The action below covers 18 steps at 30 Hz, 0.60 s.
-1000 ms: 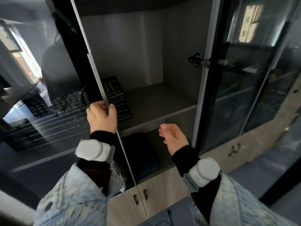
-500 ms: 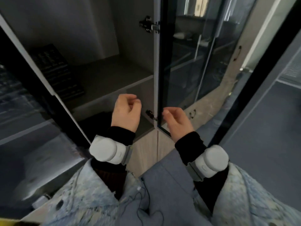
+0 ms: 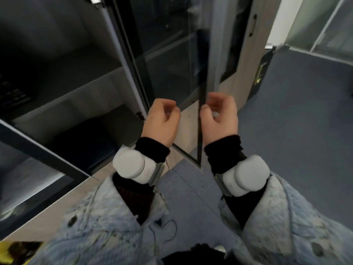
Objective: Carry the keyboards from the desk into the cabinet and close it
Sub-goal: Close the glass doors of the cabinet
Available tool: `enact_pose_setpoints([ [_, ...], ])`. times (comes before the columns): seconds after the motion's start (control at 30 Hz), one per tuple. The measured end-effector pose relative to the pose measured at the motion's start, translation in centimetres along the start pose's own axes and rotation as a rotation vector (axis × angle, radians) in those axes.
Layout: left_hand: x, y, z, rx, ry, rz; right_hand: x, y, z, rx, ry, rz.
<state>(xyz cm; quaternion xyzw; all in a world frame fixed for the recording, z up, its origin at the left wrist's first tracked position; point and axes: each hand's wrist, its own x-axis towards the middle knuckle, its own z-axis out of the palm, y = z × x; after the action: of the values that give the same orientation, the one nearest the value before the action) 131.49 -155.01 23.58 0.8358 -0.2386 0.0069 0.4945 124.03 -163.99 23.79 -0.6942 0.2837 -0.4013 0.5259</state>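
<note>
**Closing the right door**

A keyboard (image 3: 13,94) lies on the cabinet shelf (image 3: 76,87), far left. The right hand (image 3: 219,119) pinches the edge of the glass door (image 3: 172,54). The left hand (image 3: 162,121) is curled and holds nothing. It sits close to the door, so its fingers could get nipped as the door swings in.

Both hands are raised side by side — left hand (image 3: 162,121) loosely curled, right hand (image 3: 219,115) curled too, fingers half-closed.
</note>
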Motion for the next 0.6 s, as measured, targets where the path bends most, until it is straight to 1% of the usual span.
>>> enact_pose_setpoints([
  [0.1, -0.6, 1.7, 2.4, -0.007, 0.006, 0.012, 1.7, 0.8, -2.5, 0.021, 0.054, 0.0],
  [0.17, -1.1, 2.5, 3.5, 0.011, 0.022, 0.011, 2.6, 1.4, -3.4, 0.047, 0.03, 0.03],
  [0.23, -1.7, 3.0, 3.9, 0.025, 0.049, 0.001, 3.2, 2.0, -3.6, 0.079, -0.077, 0.067],
  [0.33, -2.6, 3.1, 3.8, 0.059, 0.102, -0.018, 3.6, 2.7, -3.0, 0.143, -0.313, 0.114],
  [0.4, -3.3, 3.1, 3.4, 0.075, 0.131, -0.038, 3.7, 2.7, -2.4, 0.183, -0.412, 0.127],
  [0.5, -4.5, 2.9, 2.1, 0.094, 0.198, -0.091, 3.6, 2.6, -1.6, 0.205, -0.494, 0.133],
  [0.57, -4.8, 2.7, 1.6, 0.091, 0.21, -0.117, 3.8, 2.8, -1.4, 0.189, -0.471, 0.131],
  [0.6, -5.3, 2.5, 0.8, 0.106, 0.246, -0.133, 3.6, 2.6, -1.0, 0.193, -0.482, 0.127],
])
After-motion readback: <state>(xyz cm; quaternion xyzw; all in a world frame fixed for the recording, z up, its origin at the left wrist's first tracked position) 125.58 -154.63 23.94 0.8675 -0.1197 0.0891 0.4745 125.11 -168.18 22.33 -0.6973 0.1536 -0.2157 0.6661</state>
